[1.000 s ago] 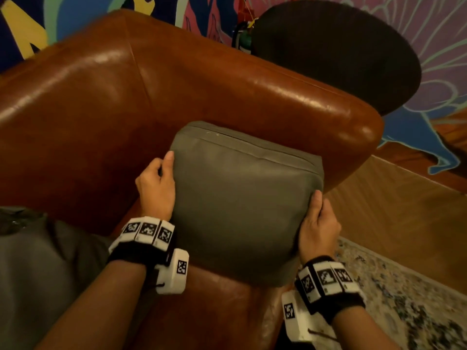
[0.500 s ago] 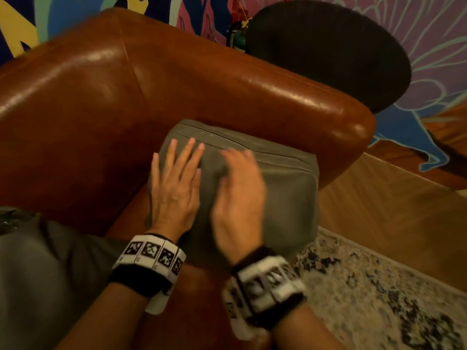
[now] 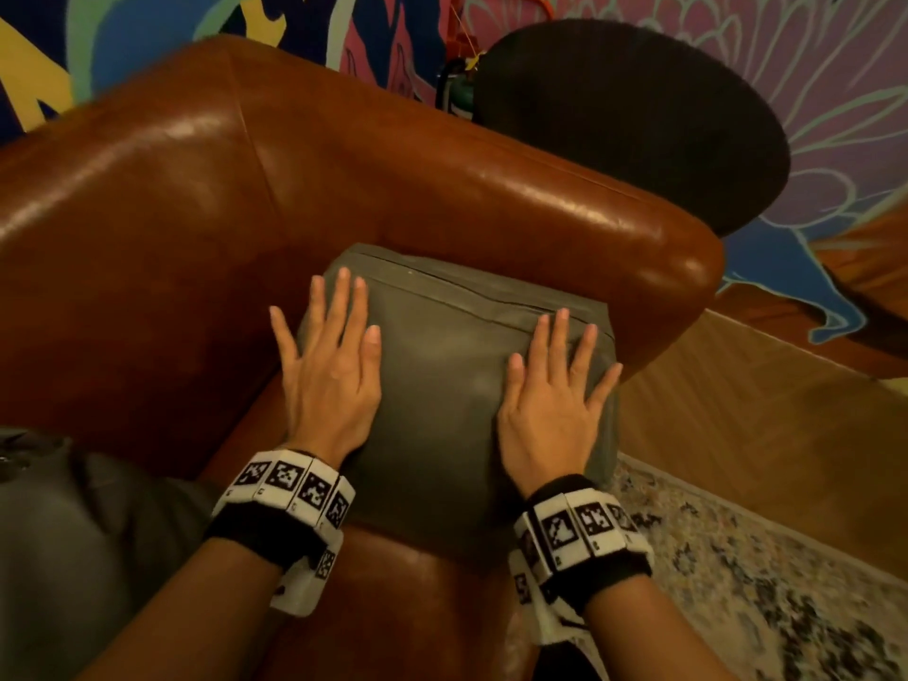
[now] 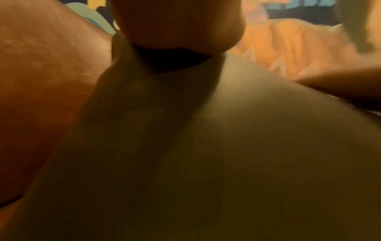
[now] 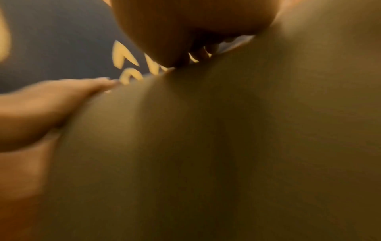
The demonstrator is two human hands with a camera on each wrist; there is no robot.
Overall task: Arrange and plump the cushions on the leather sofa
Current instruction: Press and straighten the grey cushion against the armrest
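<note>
A grey-green square cushion (image 3: 442, 385) leans in the right corner of the brown leather sofa (image 3: 245, 189), against the armrest (image 3: 614, 223). My left hand (image 3: 329, 366) lies flat on the cushion's left side, fingers straight and spread. My right hand (image 3: 550, 400) presses flat on its right side, fingers spread toward the top seam. Both wrist views are blurred and filled with the cushion's fabric (image 4: 247, 146) (image 5: 226, 146), with a palm above it.
A second grey cushion (image 3: 64, 557) lies at the lower left on the seat. A dark round chair back (image 3: 638, 115) stands behind the armrest, before a painted wall. Wooden floor (image 3: 761, 435) and a patterned rug (image 3: 761, 607) lie to the right.
A second ago both hands gripped the cushion's side edges. They then moved onto its front near the middle, and now lie spread apart, flat on its left and right sides.
</note>
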